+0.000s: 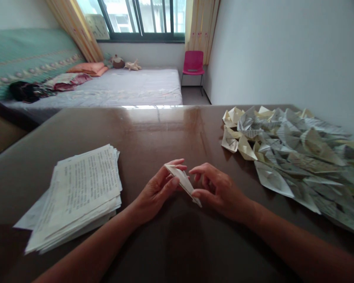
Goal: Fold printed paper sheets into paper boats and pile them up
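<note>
One folded paper piece (183,180), above brown tabletop (153,137); left hand (156,192) pinches it between thumb and fingers; right hand (221,188) half spread, fingers loosely curled, thumb at the paper's near end.

Two bare hands, left hand (157,190) and right hand (221,188), both ungloved. Left forearm (106,237) and right forearm (286,230) likewise uncovered, as far as the view takes them in. Each forearm slim at the wrist, broadening gradually toward the elbow side. Fingers slender, tapering to rounded tips. Left thumb (168,188) with a short-looking nail. Knuckles on the right hand softly rounded. Finer skin and nail detail too small and blurred to tell.
</note>
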Tool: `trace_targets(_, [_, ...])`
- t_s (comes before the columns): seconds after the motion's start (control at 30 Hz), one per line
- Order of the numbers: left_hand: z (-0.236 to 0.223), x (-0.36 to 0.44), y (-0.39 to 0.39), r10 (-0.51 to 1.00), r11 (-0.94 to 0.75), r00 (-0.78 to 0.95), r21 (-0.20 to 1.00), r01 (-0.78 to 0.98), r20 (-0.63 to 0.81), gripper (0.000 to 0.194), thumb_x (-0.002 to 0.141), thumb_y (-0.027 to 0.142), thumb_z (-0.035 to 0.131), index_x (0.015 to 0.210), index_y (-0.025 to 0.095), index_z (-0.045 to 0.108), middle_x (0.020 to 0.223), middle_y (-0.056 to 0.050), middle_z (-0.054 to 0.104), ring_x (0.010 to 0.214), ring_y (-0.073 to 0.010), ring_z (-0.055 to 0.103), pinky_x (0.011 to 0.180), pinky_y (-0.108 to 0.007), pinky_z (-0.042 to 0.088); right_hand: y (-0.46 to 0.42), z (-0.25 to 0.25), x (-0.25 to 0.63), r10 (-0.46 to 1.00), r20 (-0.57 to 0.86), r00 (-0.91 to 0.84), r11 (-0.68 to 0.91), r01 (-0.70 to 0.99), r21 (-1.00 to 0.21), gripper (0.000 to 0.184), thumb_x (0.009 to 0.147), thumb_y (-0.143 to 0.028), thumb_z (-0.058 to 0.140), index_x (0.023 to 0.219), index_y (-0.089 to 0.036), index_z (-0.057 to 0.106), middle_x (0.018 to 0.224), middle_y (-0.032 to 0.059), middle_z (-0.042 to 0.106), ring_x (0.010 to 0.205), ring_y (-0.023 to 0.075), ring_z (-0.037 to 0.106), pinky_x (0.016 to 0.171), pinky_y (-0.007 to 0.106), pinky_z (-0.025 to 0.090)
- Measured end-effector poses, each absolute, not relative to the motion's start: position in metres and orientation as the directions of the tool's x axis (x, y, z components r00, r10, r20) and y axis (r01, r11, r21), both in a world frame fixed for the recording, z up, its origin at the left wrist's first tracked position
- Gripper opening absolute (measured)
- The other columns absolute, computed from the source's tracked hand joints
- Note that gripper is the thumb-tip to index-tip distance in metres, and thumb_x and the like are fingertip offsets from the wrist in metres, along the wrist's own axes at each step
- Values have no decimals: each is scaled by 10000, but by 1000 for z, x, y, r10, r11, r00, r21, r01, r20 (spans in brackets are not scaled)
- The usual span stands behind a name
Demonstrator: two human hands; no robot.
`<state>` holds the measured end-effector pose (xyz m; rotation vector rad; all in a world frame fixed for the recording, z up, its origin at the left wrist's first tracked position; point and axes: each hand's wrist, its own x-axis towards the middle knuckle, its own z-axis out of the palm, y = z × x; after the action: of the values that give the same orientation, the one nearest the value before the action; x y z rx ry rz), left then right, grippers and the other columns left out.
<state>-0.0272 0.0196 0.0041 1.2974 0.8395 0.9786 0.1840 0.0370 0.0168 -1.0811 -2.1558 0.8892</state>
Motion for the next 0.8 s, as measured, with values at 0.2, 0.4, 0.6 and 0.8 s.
trace_targets(0.2, [9,-26,15,889,-183,451,966,183,83,501,944,287,481,1431,274,361,1388,-92,494,1232,-215,506,1038,-343,424,35,14,182,806,197,-558,453,368,-812,383,838,-327,635,1192,-235,523,981,22,592,606,75,501,553,204,435])
trace_targets(0.4, [8,-28,15,863,-341,487,869,359,138,542,927,256,499,1440,310,332,1349,-78,496,1176,-208,534,984,-311,463,33,13,180,788,253,-561,509,364,-780,393,803,-329,670,1150,-221,518,1030,26,599,615,70,525,563,209,445])
trace_targets(0.6, [12,-27,16,853,-409,496,801,437,165,528,937,237,451,1446,274,317,1329,-92,495,1164,-200,535,993,-307,450,37,14,183,783,178,-596,457,358,-814,265,862,-304,605,1104,-208,554,933,14,593,585,64,505,535,198,413])
trace_targets(0.8, [10,-18,7,846,-495,456,723,482,276,576,908,176,424,1460,261,280,1360,-93,443,1205,-207,492,1026,-344,421,32,10,174,795,267,-545,574,531,-624,258,848,-225,570,1095,-200,501,949,29,570,646,106,526,601,244,415])
